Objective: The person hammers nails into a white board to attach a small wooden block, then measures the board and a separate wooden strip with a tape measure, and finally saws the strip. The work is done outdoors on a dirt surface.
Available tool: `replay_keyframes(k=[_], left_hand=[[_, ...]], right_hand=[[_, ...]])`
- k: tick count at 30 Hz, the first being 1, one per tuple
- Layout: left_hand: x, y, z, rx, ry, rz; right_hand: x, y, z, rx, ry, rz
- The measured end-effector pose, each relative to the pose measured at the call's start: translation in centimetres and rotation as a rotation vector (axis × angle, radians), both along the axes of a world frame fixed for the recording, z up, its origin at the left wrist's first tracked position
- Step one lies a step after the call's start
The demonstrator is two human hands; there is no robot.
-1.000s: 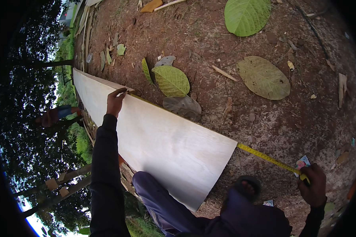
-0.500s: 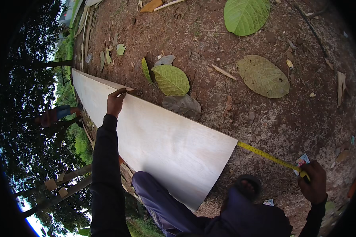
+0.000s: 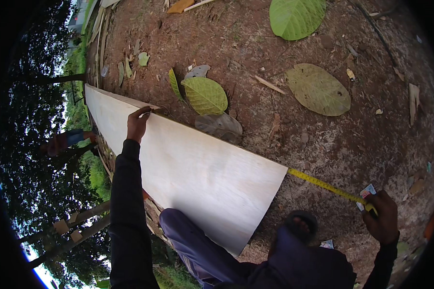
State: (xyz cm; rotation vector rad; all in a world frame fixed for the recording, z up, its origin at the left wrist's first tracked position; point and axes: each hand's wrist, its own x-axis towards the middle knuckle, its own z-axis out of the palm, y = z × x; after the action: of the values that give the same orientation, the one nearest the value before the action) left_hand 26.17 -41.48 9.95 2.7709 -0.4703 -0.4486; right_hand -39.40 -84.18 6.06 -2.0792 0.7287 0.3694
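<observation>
1. A long, pale plywood board (image 3: 212, 178) lies across the middle of the frame, narrowing toward the upper left; its near end is at lower centre.
2. The right hand (image 3: 382, 217), at lower right, has its fingers curled closed around a yellow tape measure (image 3: 370, 208), whose case is mostly hidden by the hand.
3. The yellow tape blade (image 3: 325, 185) extends from that hand up and left to the board's right-hand corner, and a thin yellowish line continues along the upper edge.
4. The left hand (image 3: 136, 126), left of centre, is at the board's upper edge, fingers bent and nearly together; whether they pinch the blade's end is too small to tell.
5. A dark trouser leg (image 3: 195, 243) overlaps the board's lower edge at bottom centre, and a sandalled foot (image 3: 302, 226) is just right of its near end.
6. Above the board, on reddish-brown soil (image 3: 250, 53), lie a yellow-green leaf (image 3: 205, 95) and a grey, withered leaf (image 3: 219, 126) close to the edge.
7. A broad dry leaf (image 3: 318, 90) lies at upper right, and a large green leaf (image 3: 296, 18) at the top.
8. A colourful wrapper (image 3: 369, 190) lies beside the right hand.
9. At far left, another person (image 3: 67, 140) appears small beneath trees.
</observation>
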Motion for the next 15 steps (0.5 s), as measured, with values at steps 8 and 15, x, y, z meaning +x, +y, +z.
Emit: replay_keyframes(k=[8,15], left_hand=[[0.0,-0.6,0.1,0.007,-0.002,0.001],[0.1,-0.3,0.2,0.04,-0.014,-0.016]], right_hand=[[0.2,0.0,-0.1,-0.023,-0.029,0.012],[0.6,-0.8,0.4,-0.044,-0.018,0.045]])
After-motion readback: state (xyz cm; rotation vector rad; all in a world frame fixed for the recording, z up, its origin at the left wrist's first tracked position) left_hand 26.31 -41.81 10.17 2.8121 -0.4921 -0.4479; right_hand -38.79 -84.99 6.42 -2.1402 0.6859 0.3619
